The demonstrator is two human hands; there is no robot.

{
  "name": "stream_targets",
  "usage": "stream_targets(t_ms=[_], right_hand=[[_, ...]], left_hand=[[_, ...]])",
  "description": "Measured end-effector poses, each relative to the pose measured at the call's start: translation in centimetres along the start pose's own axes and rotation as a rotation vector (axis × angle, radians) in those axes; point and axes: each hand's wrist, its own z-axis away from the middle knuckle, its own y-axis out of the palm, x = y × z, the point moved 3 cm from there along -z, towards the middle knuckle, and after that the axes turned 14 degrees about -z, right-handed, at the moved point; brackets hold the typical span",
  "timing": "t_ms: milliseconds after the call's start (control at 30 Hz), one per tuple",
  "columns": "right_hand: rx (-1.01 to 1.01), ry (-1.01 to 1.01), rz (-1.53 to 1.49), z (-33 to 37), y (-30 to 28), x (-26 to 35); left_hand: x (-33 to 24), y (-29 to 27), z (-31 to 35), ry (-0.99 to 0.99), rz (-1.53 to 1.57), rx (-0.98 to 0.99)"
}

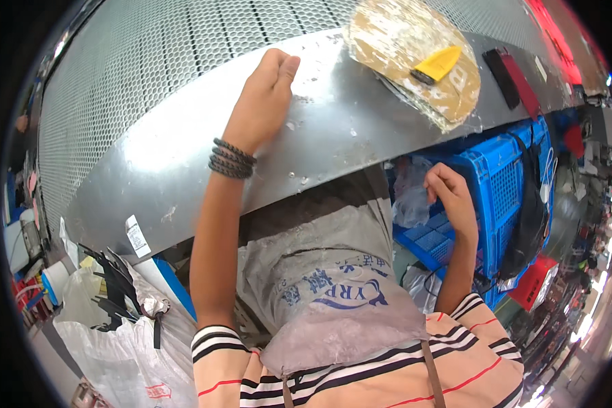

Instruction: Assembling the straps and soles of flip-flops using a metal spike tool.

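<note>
My left hand (262,98), with dark bead bracelets on its wrist, is closed over the smooth metal strip of the workbench (326,132). Its fingers are curled under, so what they hold, if anything, is hidden. Lower and to the right, my right hand (452,197) hangs beside the bench edge with its fingers bent inward. Close to those fingertips is a clear plastic bag (411,194), above the blue plastic crate (500,177). Whether the fingers grip the bag cannot be made out.
A yellow-handled cutter (438,64) lies on a tape-wrapped pad (401,34). Right of it are a dark red flat case (520,81) and perforated metal behind. At lower left stands a white sack (129,353) with black strips (115,292). A grey apron (333,265) covers my lap.
</note>
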Motion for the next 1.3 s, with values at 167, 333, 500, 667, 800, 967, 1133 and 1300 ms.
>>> stream_targets(t_ms=[167,333,500,667,800,967,1133,1300], right_hand=[[-0.026,-0.121,0.012,-1.3,2.0,2.9],[-0.134,-0.155,-0.127,-2.3,1.0,2.8],[0.078,-0.158,0.021,-0.9,6.2,3.7],[0.171,-0.333,-0.144,-0.5,13.8,4.9],[0.258,-0.396,-0.103,-0.4,15.6,5.1],[0.188,-0.535,0.197,-0.6,16.2,5.0],[0.077,-0.627,0.156,-1.2,14.1,4.5],[-0.127,-0.567,0.02,-0.4,6.9,0.4]], left_hand=[[-1.6,-1.1,2.8,0.042,-0.129,0.033],[-1.1,-0.4,4.5,0.191,-0.036,-0.113],[-2.1,0.9,7.8,0.077,0.414,0.064],[-4.8,3.4,11.2,0.143,0.564,0.255],[-3.8,4.5,12.3,-0.017,0.754,0.219],[-3.7,4.6,13.9,-0.127,0.621,0.128],[-5.2,4.5,15.1,-0.2,0.634,0.18],[-4.0,2.1,14.5,-0.255,0.382,0.031]])
